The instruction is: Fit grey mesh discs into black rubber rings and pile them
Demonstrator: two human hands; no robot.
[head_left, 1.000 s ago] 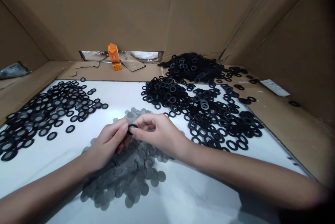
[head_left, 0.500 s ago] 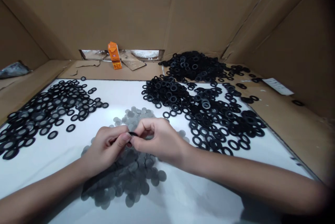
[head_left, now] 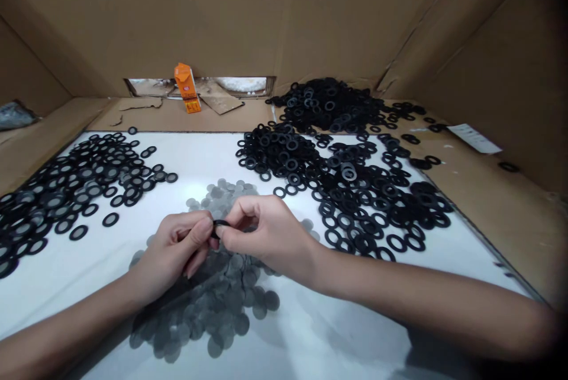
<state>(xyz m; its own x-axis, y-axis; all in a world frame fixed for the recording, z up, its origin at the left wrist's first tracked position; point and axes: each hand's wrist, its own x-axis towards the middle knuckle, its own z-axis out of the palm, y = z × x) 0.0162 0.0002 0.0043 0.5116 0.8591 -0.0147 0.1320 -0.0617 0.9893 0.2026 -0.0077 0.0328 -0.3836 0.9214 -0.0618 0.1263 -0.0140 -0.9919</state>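
Observation:
My left hand (head_left: pixel 175 253) and my right hand (head_left: pixel 268 238) meet over the middle of the white board. Between their fingertips is one black ring washer (head_left: pixel 220 224), pinched at its left edge by my left thumb and finger and at its right by my right. Whether a disc sits in this ring I cannot tell. Below both hands spreads a heap of thin grey round discs (head_left: pixel 213 309), partly hidden by the hands and their shadow.
Black rings with grey centres (head_left: pixel 95 173) lie at the left. Plain black rings (head_left: pixel 355 190) cover the right side, with a taller heap (head_left: pixel 328 102) behind. An orange carton (head_left: pixel 186 87) stands at the back by a slot in the cardboard wall (head_left: pixel 199 13). A white label (head_left: pixel 474 138) lies right.
My left fingers have shifted slightly left along the ring, and more of the ring shows between the hands. The whole view has moved a little.

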